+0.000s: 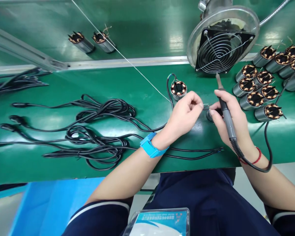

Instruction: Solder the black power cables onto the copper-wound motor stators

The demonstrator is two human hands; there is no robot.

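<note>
My right hand (232,118) is wrapped round a soldering iron (226,114), its tip pointing away from me, below the fan. My left hand (186,111) is closed in a pinch on a thin wire, whose bright end shows past the fingertips. A thin pale strand (127,61) comes down from above to this hand. Between the hands, a motor stator (209,115) is mostly hidden by my right fingers. Just beyond my left hand, another stator (178,89) stands upright with a black cable (167,87) at its top.
Coiled black cables (100,111) lie to the left on the green bench (147,78). Several wound stators (254,100) stand at the right, and two more (82,42) sit on the far side. A fan with a wire guard (217,52) hangs at the back.
</note>
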